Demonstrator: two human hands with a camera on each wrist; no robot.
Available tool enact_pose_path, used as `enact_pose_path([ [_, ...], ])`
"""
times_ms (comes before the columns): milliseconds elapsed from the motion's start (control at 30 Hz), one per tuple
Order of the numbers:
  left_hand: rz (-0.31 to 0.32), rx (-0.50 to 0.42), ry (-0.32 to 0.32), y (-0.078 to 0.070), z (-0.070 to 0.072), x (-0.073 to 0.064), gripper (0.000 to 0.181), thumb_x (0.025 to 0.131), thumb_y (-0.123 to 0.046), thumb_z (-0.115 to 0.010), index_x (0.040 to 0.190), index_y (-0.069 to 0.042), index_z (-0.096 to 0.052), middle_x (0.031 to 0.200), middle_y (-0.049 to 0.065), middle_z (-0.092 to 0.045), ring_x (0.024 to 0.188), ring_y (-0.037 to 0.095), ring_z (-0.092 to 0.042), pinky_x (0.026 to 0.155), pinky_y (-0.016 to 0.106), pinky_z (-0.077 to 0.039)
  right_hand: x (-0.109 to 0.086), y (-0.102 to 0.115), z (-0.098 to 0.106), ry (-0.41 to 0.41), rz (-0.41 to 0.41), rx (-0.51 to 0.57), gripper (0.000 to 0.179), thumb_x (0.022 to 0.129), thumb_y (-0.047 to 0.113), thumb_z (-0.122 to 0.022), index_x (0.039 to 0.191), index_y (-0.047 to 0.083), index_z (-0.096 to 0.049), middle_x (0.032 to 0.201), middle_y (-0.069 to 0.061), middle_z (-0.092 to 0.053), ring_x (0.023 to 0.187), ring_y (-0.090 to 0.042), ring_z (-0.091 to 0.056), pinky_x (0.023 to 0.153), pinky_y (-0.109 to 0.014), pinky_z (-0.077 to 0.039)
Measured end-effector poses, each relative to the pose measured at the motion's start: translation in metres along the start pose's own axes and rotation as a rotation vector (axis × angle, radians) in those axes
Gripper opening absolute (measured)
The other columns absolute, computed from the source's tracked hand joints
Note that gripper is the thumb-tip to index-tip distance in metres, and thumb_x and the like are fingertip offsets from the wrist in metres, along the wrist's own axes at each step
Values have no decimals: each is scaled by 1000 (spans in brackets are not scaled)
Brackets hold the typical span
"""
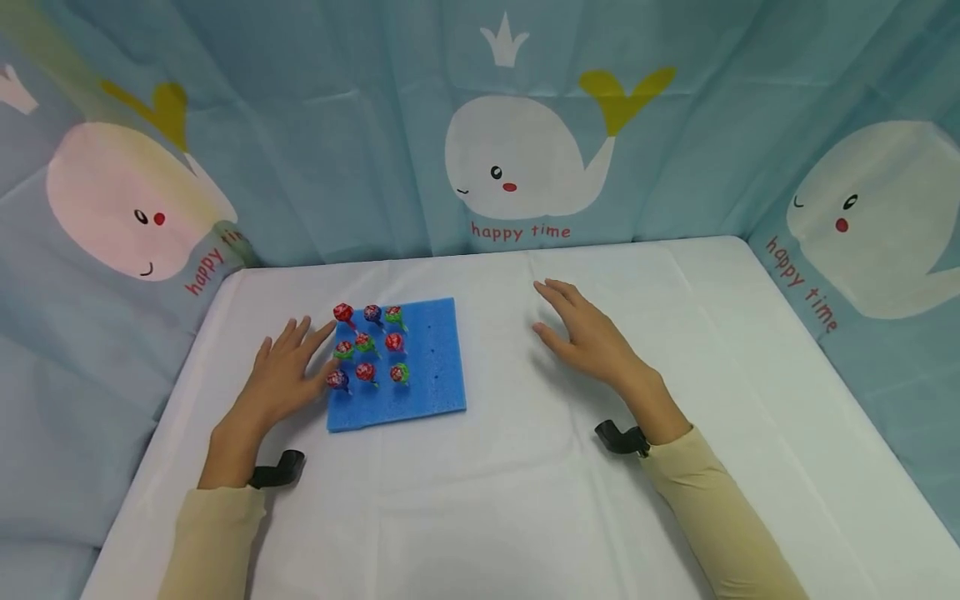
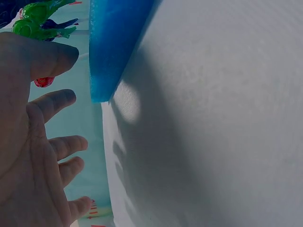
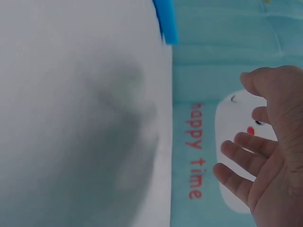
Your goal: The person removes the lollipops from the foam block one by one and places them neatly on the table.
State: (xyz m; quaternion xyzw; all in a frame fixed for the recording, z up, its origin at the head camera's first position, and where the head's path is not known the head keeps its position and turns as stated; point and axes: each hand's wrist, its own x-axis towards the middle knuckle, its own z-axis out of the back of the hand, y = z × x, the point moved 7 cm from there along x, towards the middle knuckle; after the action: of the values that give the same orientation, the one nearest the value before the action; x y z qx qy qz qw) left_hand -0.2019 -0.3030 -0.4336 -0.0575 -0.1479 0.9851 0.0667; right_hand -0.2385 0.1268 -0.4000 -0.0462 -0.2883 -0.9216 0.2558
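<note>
A blue foam board (image 1: 444, 390) lies on the white table, left of the middle. Several wrapped lollipops stand in rows on its left and middle part, among them a red lollipop (image 1: 342, 312), a dark blue lollipop (image 1: 337, 380) and a green and red lollipop (image 1: 400, 373). Small holes show in the bare right strip. My left hand (image 1: 281, 375) hovers at the board's left edge, fingers spread, thumb and forefinger close to the outer lollipops, holding nothing. To the right of the board, my right hand (image 1: 592, 337) is held over the table, fingers apart and nothing in it.
The white tablecloth (image 1: 510, 500) covers the table around the board. Behind and at both sides hangs a light blue curtain (image 1: 345, 167) printed with whales. A black wrist mount (image 1: 279, 469) sticks out from the left wrist, and another black mount (image 1: 621, 437) from the right.
</note>
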Motion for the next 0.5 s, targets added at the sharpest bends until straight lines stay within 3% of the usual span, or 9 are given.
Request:
enact_pose_path([
  [167,11,-15,23,-1,-2,1,75,104,-45,-57,168,-17,-29,172,33,-20,162,56,-9,123,84,-7,7,14,-11,15,23,14,63,106,34,-64,163,18,-42,163,-9,-46,144,-33,-57,113,-55,-53],
  [500,12,-32,53,-4,-3,2,75,104,-41,-58,168,-15,-29,171,34,-23,160,58,-13,122,85,-11,21,49,-36,69,92,72,57,107,34,-62,159,17,-47,159,-6,-51,143,-27,-58,116,-50,-53],
])
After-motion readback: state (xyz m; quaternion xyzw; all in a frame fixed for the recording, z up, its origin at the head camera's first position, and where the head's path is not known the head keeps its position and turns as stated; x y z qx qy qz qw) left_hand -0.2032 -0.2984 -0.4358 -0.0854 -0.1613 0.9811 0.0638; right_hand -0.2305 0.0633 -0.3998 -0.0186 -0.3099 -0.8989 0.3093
